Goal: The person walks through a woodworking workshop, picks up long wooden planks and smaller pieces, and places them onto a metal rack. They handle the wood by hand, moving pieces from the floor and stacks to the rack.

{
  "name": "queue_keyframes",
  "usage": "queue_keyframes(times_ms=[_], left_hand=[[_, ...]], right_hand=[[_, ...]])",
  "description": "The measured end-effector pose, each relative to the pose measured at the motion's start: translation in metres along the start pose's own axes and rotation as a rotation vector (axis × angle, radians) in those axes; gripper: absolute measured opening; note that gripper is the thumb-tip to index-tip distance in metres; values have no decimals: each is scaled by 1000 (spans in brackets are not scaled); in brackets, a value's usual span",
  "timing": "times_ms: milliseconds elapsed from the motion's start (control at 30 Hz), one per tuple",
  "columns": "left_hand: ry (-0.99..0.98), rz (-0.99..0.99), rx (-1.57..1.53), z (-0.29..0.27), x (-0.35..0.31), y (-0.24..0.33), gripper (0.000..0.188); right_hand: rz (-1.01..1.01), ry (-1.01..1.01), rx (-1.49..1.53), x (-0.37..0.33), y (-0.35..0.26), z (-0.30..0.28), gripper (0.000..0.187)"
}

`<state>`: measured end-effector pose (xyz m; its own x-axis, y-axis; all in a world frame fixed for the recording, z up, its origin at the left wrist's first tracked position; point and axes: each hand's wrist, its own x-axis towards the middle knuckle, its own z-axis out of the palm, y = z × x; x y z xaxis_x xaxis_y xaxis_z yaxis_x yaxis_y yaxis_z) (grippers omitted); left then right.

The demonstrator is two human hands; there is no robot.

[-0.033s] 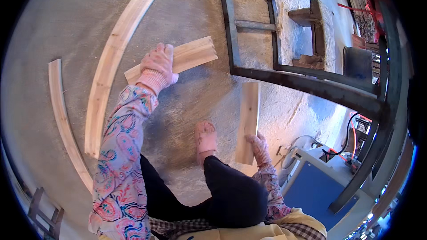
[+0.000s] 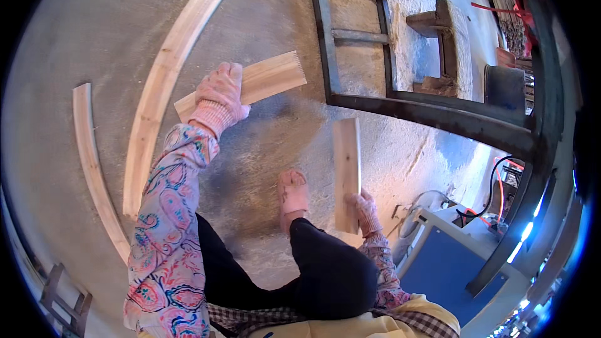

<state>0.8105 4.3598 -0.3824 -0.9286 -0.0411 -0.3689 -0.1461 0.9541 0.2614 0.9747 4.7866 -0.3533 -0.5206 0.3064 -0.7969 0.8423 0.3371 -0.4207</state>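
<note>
My left hand (image 2: 220,92), in a pink knit glove, is wrapped over a short flat wooden board (image 2: 273,76) whose far right end has a toothed edge. Closed on the edge of a second short board (image 2: 347,172) is my right hand (image 2: 363,208), gloved the same way. That board points away from me, with a small dark knot near its middle. Part of the left board is covered by my hand, and the fingers beneath it are hidden.
Two long wooden strips, a wider one (image 2: 158,81) and a narrower one (image 2: 94,159), lie on the floor at left. A dark metal frame (image 2: 432,116) stands at right, near a wooden block stand (image 2: 456,50). A blue-and-grey box (image 2: 438,263) with cables sits near my right arm.
The board in my right hand has shifted slightly left and turned a little. My left hand and its board have hardly moved.
</note>
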Motion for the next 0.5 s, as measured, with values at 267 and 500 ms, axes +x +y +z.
queue_keyframes(times_ms=[267, 500], left_hand=[[431, 102, -169, -76, -84, -34, 86], [809, 30, -176, -135, -157, -54, 93]], right_hand=[[-423, -346, -254, -11, -52, 63, 64], [-475, -429, -195, -43, -123, 90, 71]])
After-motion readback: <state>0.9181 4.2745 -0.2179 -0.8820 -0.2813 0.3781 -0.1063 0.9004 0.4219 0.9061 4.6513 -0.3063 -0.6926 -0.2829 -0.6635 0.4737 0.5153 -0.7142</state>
